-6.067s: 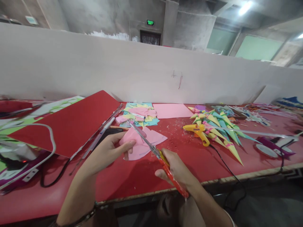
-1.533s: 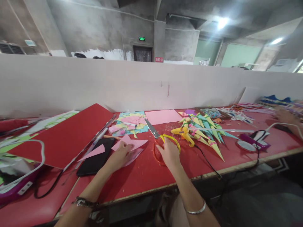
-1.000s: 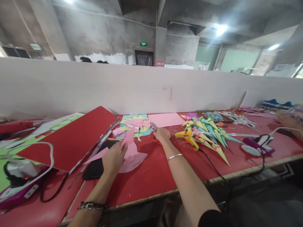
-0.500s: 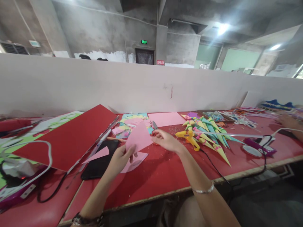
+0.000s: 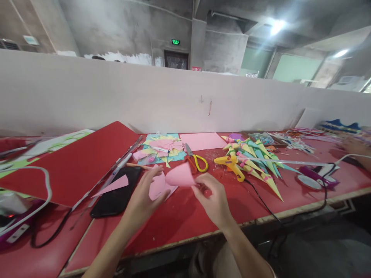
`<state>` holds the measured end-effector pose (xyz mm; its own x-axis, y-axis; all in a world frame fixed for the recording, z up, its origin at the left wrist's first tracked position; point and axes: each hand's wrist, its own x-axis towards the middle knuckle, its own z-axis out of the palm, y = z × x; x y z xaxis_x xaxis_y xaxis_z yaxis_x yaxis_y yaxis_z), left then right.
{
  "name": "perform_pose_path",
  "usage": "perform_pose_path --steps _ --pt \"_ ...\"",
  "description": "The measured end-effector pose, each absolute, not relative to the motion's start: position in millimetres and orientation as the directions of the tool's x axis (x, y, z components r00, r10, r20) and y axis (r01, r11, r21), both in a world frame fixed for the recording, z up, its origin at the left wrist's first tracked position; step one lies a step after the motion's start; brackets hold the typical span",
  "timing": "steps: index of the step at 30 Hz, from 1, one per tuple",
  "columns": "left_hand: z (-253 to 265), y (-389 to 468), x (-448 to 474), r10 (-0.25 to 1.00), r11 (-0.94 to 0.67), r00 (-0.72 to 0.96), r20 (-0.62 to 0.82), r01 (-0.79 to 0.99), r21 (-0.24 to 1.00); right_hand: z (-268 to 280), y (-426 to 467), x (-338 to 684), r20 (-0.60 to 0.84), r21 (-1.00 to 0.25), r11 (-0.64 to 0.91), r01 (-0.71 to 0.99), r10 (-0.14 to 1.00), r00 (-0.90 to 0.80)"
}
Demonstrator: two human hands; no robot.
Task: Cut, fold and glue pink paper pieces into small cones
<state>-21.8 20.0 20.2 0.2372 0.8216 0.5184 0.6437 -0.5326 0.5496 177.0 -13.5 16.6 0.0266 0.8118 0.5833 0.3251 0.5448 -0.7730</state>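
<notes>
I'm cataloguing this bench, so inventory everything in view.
Curved paper piece: one, pink, held, centre
Loose flat paper: count unclear, pink, centre
Phone-like slab: one, black, front left
Pointed paper strip: one, pink, on slab
Metal scissors: one, yellow and red handles, centre
Paper scraps: many, mixed, rear centre
Rectangular paper sheet: one, pink, rear centre
Broad flat board: one, red, left
Glue gun: one, yellow, right centre
Pointed cones: many, yellow and teal, right
Smaller clutter: many, mixed, both edges
Table: one, red, beneath
Partition: one, white, behind
Another person's hand: one, blurred, right edge
Left hand: one, open, centre left
Right hand: one, pinching curved piece
</notes>
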Motion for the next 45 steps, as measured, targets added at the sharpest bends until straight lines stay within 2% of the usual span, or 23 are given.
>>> perform_pose_path --steps 2,3,5,7,10,11,13,15,18,21,23,25,28,30,32,38,45 --pt "17.6 16.4 -22.0 0.775 -0.595 0.308 0.552 0.651 0.471 13.5 -21.0 179.5 0.668 -0.662 0.63 0.406 0.741 -0.062" --pt "17.4 14.0 -21.3 0.762 -0.622 0.362 0.537 0.64 0.451 11.5 -24.4 180.1 0.669 -0.654 0.642 0.401 0.738 -0.09" --pt "18.5 9.0 -18.9 0.77 -0.633 0.431 0.471 0.611 0.475 6.6 -28.5 179.3 0.597 -0.748 0.582 0.318 0.8 -0.06" --pt "20.5 4.8 -15.5 0.821 -0.571 0.43 0.376 0.597 0.564 1.4 -28.3 176.6 0.455 -0.88 0.449 0.155 0.891 0.006" --pt "22.1 2.2 -11.5 0.889 -0.449 0.373 0.267 0.589 0.671 -3.8 -23.7 172.9 0.303 -0.952 0.305 -0.04 0.952 0.046" --pt "22.0 2.6 -11.0 0.892 -0.442 0.367 0.263 0.587 0.679 -4.4 -22.5 172.9 0.299 -0.952 0.302 -0.046 0.953 0.054" --pt "20.8 4.4 -11.3 0.874 -0.485 0.359 0.328 0.591 0.645 -3.8 -22.0 175.0 0.363 -0.931 0.361 0.048 0.929 0.072" --pt "18.5 6.5 -13.1 0.831 -0.552 0.354 0.428 0.621 0.557 -1.5 -24.4 178.8 0.509 -0.842 0.484 0.238 0.86 0.048" --pt "13.0 6.6 -16.9 0.771 -0.619 0.429 0.47 0.678 0.396 1.5 -31.2 181.8 0.648 -0.582 0.606 0.542 0.748 -0.141" --pt "5.0 2.4 -19.1 0.701 -0.711 0.632 0.331 0.66 0.245 0.1 -37.1 179.9 0.557 -0.352 0.591 0.726 0.756 -0.345" --pt "-0.6 -1.6 -19.4 0.646 -0.764 0.73 0.224 0.62 0.182 -2.9 -39.4 179.5 0.456 -0.277 0.574 0.77 0.784 -0.42" --pt "-4.7 -5.9 -18.9 0.62 -0.784 0.767 0.169 0.596 0.172 -6.0 -41.1 182.3 0.351 -0.315 0.551 0.772 0.824 -0.445" --pt "-6.9 -11.5 -17.0 0.632 -0.773 0.758 0.161 0.601 0.204 -8.5 -44.4 191.3 0.221 -0.511 0.482 0.712 0.874 -0.433" --pt "-6.9 -14.4 -15.0 0.658 -0.75 0.736 0.157 0.624 0.219 -9.6 -47.4 197.2 0.184 -0.623 0.427 0.655 0.895 -0.408" --pt "-7.0 -16.9 -12.4 0.678 -0.732 0.717 0.159 0.642 0.229 -11.3 -50.7 201.3 0.168 -0.685 0.377 0.624 0.915 -0.368" --pt "-6.7 -22.4 -5.8 0.726 -0.684 0.67 0.153 0.682 0.259 -16.1 -57.5 205.2 0.147 -0.763 0.287 0.579 0.95 -0.277" --pt "-12.3 -17.8 -0.4 0.719 -0.688 0.612 0.329 0.692 0.218 -20.0 -54.0 203.8 0.227 -0.788 0.316 0.528 0.947 -0.229"
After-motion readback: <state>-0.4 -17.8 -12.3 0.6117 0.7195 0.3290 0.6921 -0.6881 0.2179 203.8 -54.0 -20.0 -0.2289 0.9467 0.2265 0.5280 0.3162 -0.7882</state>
